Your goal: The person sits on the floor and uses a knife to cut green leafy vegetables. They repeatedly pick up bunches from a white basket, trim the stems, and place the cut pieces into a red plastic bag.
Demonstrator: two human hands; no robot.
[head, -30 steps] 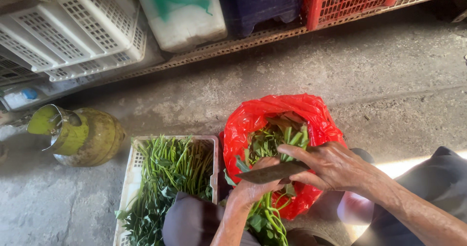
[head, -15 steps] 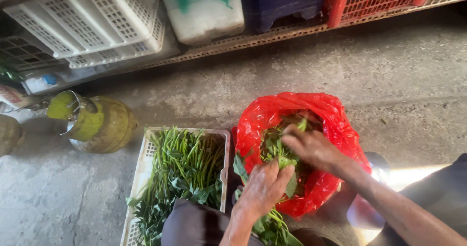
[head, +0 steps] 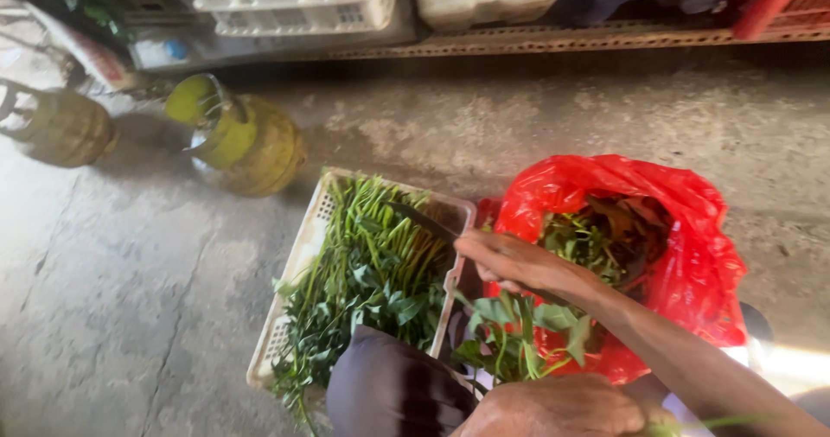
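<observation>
A single head-worn camera looks steeply down from the person's own eye level onto a concrete floor (head: 536,134), facing forward and slightly left. It sits close: the left hand (head: 553,407) and a dark-clad knee (head: 389,389) crowd the near edge, cut by the frame, while the right hand (head: 510,260) fills the middle. The far edge takes in only the bottoms of stacked crates (head: 294,0) along a ledge. The right forearm runs out at the near right. No second view overlaps it.
</observation>
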